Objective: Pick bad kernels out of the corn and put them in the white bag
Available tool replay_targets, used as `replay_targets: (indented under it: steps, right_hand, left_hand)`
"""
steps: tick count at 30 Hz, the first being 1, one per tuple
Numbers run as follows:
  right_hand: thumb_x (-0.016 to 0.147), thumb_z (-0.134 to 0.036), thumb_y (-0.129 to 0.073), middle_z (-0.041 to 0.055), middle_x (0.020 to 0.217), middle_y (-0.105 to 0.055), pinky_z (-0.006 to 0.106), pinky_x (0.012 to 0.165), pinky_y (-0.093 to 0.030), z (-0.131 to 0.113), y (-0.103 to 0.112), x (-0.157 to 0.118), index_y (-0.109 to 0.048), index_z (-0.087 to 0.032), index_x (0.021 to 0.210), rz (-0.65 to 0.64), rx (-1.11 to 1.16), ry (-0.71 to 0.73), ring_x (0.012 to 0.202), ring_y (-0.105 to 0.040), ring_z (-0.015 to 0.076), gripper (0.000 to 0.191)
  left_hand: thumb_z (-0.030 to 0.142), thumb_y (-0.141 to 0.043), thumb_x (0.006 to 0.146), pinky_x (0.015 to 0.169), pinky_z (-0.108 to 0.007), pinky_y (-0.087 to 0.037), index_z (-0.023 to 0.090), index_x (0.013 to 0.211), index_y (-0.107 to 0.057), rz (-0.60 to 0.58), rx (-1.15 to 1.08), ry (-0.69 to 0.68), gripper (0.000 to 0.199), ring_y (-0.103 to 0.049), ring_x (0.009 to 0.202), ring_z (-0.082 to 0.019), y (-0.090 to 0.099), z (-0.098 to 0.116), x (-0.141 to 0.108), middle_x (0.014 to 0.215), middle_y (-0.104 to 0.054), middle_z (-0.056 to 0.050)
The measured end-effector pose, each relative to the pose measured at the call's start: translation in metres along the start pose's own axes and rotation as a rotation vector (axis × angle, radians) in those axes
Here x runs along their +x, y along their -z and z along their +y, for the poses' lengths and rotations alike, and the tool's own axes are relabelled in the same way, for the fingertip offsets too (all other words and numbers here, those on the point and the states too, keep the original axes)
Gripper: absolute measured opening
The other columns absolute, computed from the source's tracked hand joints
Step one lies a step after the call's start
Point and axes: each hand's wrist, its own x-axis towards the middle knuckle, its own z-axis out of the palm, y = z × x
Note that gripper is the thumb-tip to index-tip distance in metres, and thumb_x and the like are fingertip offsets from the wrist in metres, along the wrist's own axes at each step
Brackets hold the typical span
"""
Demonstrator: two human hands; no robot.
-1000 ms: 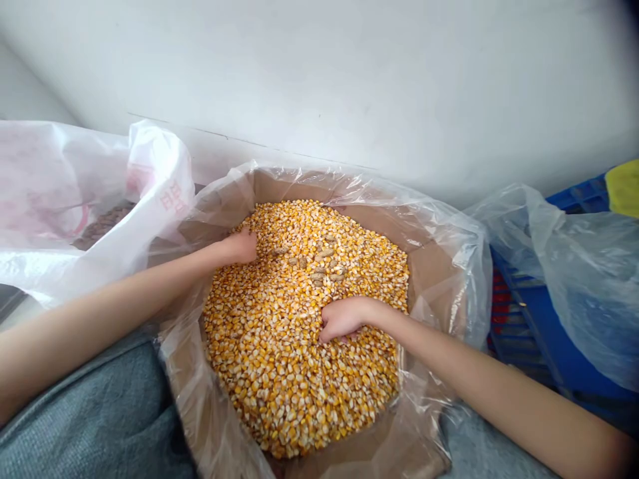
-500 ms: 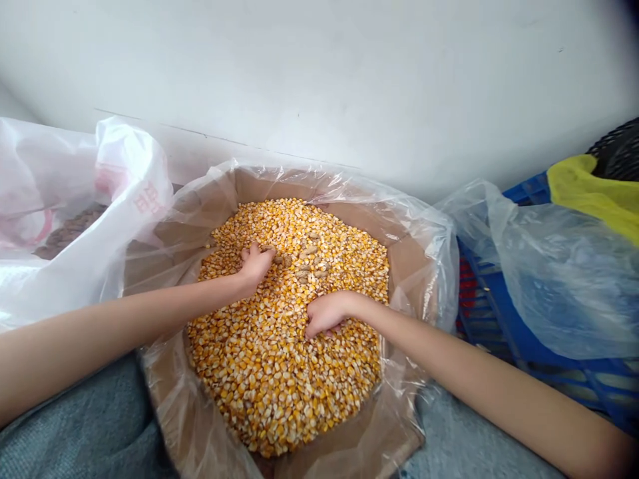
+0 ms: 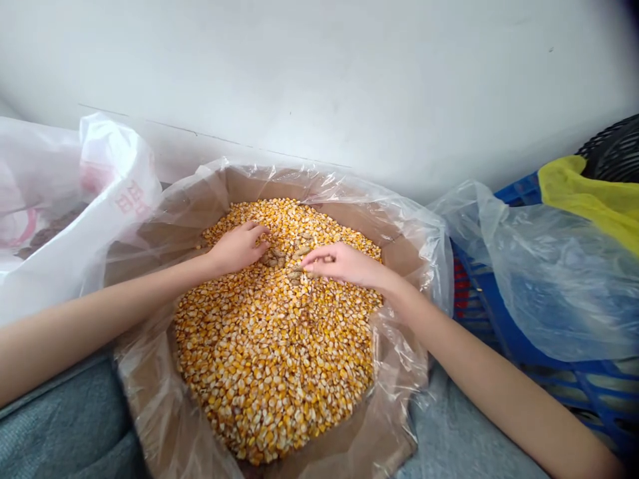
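Note:
Loose yellow and white corn kernels (image 3: 279, 359) fill a cardboard box (image 3: 404, 256) lined with a clear plastic bag (image 3: 439, 266). Several unshelled peanuts (image 3: 273, 258) lie on the corn near the middle. My left hand (image 3: 237, 247) is palm down over the corn on the left, thumb and fingers apart, its tips close to the peanuts. From the right reaches my right hand (image 3: 344, 263), its thumb and fingertips brought together at a peanut (image 3: 295, 273). Part of that peanut may be hidden by the fingers.
At left stands a white plastic bag (image 3: 117, 166) with brownish contents. A blue crate (image 3: 504, 319) stands at right, bearing a clear plastic bag (image 3: 564, 279), a yellow bag (image 3: 594, 199) and a black basket (image 3: 612, 150). A white wall (image 3: 319, 80) rises behind the box.
My right hand has come up out of the corn and moved away from me to the peanuts. My left hand has shifted slightly left and its fingers have opened. The view has turned slightly right.

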Motion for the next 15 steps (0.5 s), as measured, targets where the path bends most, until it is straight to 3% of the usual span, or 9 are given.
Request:
replay_targets:
  steps: [3, 5, 9, 15]
  right_hand:
    - [0.076, -0.036, -0.042, 0.0015, 0.085, -0.062, 0.025, 0.065, -0.038, 0.006, -0.004, 0.004, -0.060, -0.021, 0.094, 0.352, -0.105, 0.041, 0.067, -0.052, 0.0100, 0.030]
    - [0.077, -0.035, -0.041, 0.0010, 0.095, -0.061, 0.027, 0.073, -0.038, 0.008, -0.011, 0.008, -0.060, -0.023, 0.096, 0.471, -0.232, 0.054, 0.079, -0.054, 0.0130, 0.030]
    - [0.078, -0.036, -0.038, -0.0004, 0.104, -0.058, 0.030, 0.076, -0.039, 0.009, -0.020, 0.015, -0.054, -0.029, 0.107, 0.451, -0.514, 0.006, 0.087, -0.055, 0.0171, 0.033]
    - [0.078, -0.038, -0.037, 0.0029, 0.091, -0.063, 0.031, 0.067, -0.039, 0.014, -0.025, 0.020, -0.054, -0.027, 0.104, 0.435, -0.622, -0.062, 0.075, -0.057, 0.0192, 0.032]
  left_hand:
    - [0.036, -0.034, 0.078, 0.086, -0.030, -0.036, 0.017, 0.104, -0.050, 0.000, 0.052, -0.108, 0.036, -0.049, 0.094, -0.018, -0.001, -0.002, -0.001, 0.103, -0.050, -0.006]
    - [0.035, -0.034, 0.080, 0.083, -0.029, -0.038, 0.020, 0.107, -0.049, -0.033, 0.088, -0.209, 0.035, -0.050, 0.092, -0.017, -0.002, 0.001, -0.003, 0.103, -0.050, -0.005]
    - [0.031, -0.032, 0.081, 0.078, -0.028, -0.039, 0.024, 0.109, -0.047, -0.134, 0.217, -0.358, 0.032, -0.051, 0.089, -0.016, -0.005, 0.006, -0.005, 0.104, -0.050, -0.004]
    - [0.027, -0.033, 0.080, 0.071, -0.028, -0.041, 0.020, 0.101, -0.050, -0.189, 0.156, -0.269, 0.028, -0.053, 0.081, -0.017, -0.008, 0.007, -0.007, 0.098, -0.052, -0.005]
